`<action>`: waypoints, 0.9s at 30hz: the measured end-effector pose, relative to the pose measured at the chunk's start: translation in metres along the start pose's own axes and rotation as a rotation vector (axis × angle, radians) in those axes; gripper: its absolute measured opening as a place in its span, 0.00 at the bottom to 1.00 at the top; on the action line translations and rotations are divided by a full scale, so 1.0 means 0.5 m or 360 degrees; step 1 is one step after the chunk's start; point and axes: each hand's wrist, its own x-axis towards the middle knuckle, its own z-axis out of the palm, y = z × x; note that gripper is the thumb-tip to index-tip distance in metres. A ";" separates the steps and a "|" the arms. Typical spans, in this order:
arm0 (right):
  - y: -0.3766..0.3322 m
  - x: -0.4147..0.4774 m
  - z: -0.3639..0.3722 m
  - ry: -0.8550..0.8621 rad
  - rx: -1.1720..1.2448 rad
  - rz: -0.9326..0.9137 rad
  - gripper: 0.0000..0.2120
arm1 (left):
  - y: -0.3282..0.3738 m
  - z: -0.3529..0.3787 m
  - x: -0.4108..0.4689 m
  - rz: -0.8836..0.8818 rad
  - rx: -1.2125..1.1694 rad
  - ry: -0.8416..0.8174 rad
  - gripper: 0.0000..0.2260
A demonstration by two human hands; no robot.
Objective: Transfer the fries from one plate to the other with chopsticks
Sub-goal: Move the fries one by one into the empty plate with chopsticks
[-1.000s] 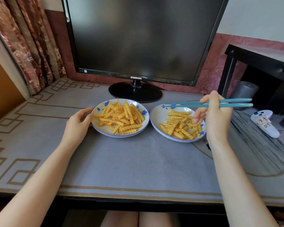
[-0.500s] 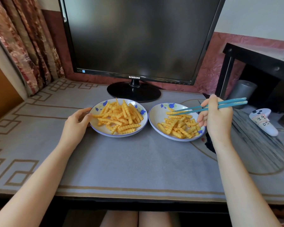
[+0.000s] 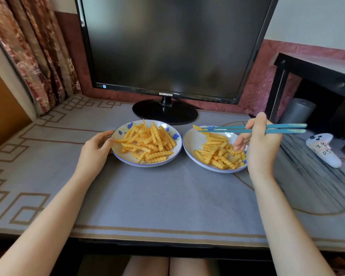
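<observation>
The right hand (image 3: 261, 148) is gripping the chopsticks (image 3: 227, 130), fingers curled round them. Their tips are pinching one fry (image 3: 196, 127) in the air, out past that hand's thumb side, above the far rim of the right plate (image 3: 193, 140) on the side nearer the left plate (image 3: 145, 165). The left hand (image 3: 96, 150) is steadying the left plate, thumb and curled fingers holding its rim. Both plates are carrying fries (image 3: 147, 142): a fuller heap just beside the left hand, a thinner scatter under the right hand's fingers. The job is looking partway done, with one fry in transit. Which plate is giving I cannot tell, and many fries are waiting either way.
</observation>
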 end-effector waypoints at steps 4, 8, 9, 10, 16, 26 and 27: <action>-0.016 -0.005 0.012 0.0027 0.0141 0.0013 0.18 | 0.000 0.000 -0.001 0.0002 -0.0006 0.0002 0.11; -0.036 -0.015 0.031 0.0007 0.0271 0.0062 0.18 | 0.001 0.001 -0.001 0.0005 -0.0003 0.0010 0.12; -0.040 -0.019 0.040 -0.0015 0.0290 0.0071 0.18 | 0.001 0.001 -0.002 0.0008 -0.0006 0.0012 0.12; -0.043 -0.024 0.049 -0.0039 0.0301 0.0085 0.18 | 0.002 0.002 -0.002 0.0007 -0.0013 0.0015 0.12; -0.058 -0.056 0.106 -0.0232 0.0347 0.0190 0.18 | -0.001 0.000 -0.002 0.0016 0.0011 0.0020 0.12; -0.070 -0.090 0.133 -0.0506 0.0343 0.0258 0.20 | -0.001 0.002 0.000 0.0008 0.0023 0.0023 0.13; -0.069 -0.092 0.137 -0.0526 0.0335 0.0258 0.20 | 0.001 0.002 -0.001 0.0007 0.0025 0.0022 0.13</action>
